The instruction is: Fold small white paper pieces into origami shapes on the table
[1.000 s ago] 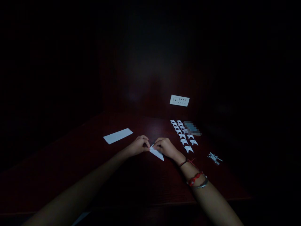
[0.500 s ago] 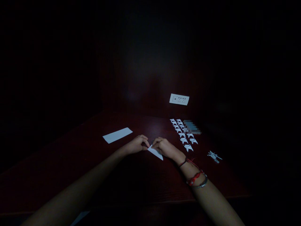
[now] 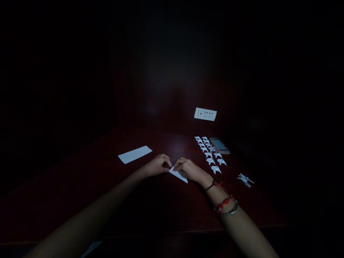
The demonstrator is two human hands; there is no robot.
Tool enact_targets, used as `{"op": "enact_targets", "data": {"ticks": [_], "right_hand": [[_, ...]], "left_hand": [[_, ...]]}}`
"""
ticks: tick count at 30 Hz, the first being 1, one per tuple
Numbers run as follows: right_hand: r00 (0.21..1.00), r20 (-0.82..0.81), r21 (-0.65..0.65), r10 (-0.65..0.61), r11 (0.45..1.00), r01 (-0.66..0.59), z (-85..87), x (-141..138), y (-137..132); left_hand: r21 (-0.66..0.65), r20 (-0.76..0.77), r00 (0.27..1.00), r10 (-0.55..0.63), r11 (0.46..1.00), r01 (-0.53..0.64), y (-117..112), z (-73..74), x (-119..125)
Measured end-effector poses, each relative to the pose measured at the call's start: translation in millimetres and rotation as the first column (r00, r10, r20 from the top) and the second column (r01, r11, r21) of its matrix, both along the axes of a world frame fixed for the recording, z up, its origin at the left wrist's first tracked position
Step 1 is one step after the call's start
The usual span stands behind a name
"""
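The right hand (image 3: 189, 170), fingers bunched, covers the upper edge of the folded paper (image 3: 179, 175), nearer than the left hand (image 3: 158, 166) at its left corner; whether either clamps it, I cannot tell. Its long axis slants nearer and rightward across the table (image 3: 150, 204).

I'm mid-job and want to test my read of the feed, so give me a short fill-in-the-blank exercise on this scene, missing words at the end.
1. The left hand and the right hand are both at a piece of paper whose colour is ____.
2. The flat paper strip lies nearer to the ____ hand.
3. The small folded pieces are laid out in ____ rows.
4. The thick red bracelet circles the ____ arm.

Missing words: white; left; two; right.
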State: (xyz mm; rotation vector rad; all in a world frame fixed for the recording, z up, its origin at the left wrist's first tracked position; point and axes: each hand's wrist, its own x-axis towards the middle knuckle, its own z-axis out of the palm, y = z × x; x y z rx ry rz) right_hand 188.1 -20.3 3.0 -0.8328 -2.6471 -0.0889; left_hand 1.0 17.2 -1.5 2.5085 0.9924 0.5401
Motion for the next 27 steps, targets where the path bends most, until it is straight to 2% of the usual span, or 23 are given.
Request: {"op": "enact_targets", "data": {"ticks": [3,7,10,16,21,27], "right_hand": [[1.000,0.004,-0.005,0.005,1.000,-0.005,0.0,0,1],[1.000,-0.015,-0.040,0.011,0.999,-0.012,-0.1,1,1],[0.999,-0.033,-0.083,0.013,0.996,-0.016,1.8,4,0],[0.998,-0.053,-0.174,-0.041,0.984,0.032,8.5,12,-3],[0.989,-0.061,-0.150,-0.131,0.981,0.121,8.7,15,-2],[0.993,0.012,-0.129,-0.115,0.985,0.116,6.8,15,-1]], "left_hand": [[0.050,-0.023,0.999,-0.042,0.998,0.043,0,-0.3,-1],[0.169,-0.146,0.980,-0.135,0.973,0.159,-4,1.5,-4],[0.216,-0.200,0.966,-0.161,0.955,0.204,-8,5.9,-7],[0.244,-0.242,0.961,-0.133,0.951,0.193,-14,11.7,-7],[0.299,-0.257,0.961,-0.100,0.938,0.177,-18,8.8,0],[0.359,-0.296,0.953,-0.063,0.918,0.172,-20,6.1,6]]}}
